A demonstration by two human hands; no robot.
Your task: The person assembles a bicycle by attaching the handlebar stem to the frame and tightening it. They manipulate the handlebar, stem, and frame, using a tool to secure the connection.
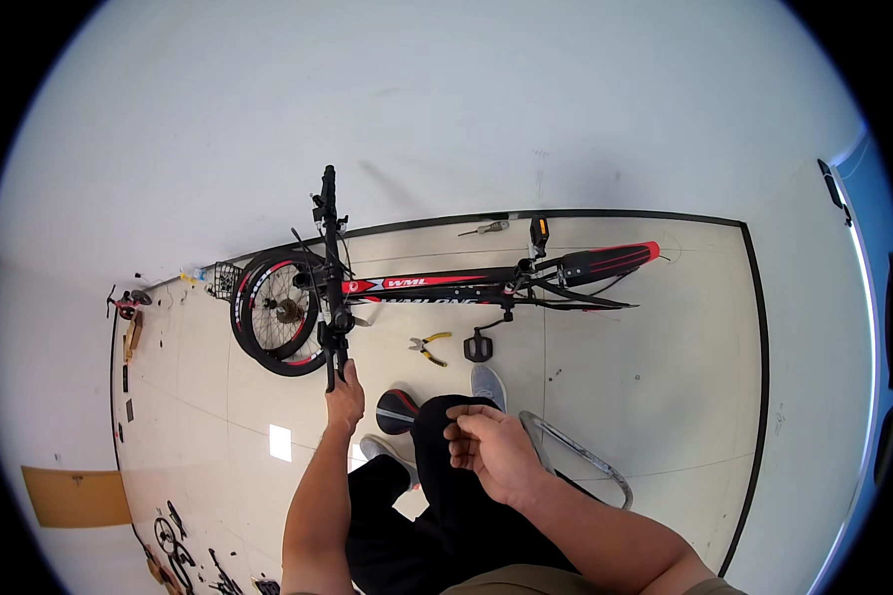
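A black and red bicycle stands on the pale tiled floor, its front wheel at the left and a red rear mudguard at the right. My left hand grips the near end of the black handlebar. My right hand hovers over my raised knee in black trousers, fingers curled; whether it holds something small I cannot tell. A black and red saddle lies on the floor between my hands.
Yellow-handled pliers lie on the floor by the near pedal. A screwdriver rests against the far wall. A grey curved mudguard lies at my right. Small bicycle parts and a cardboard sheet sit at the left.
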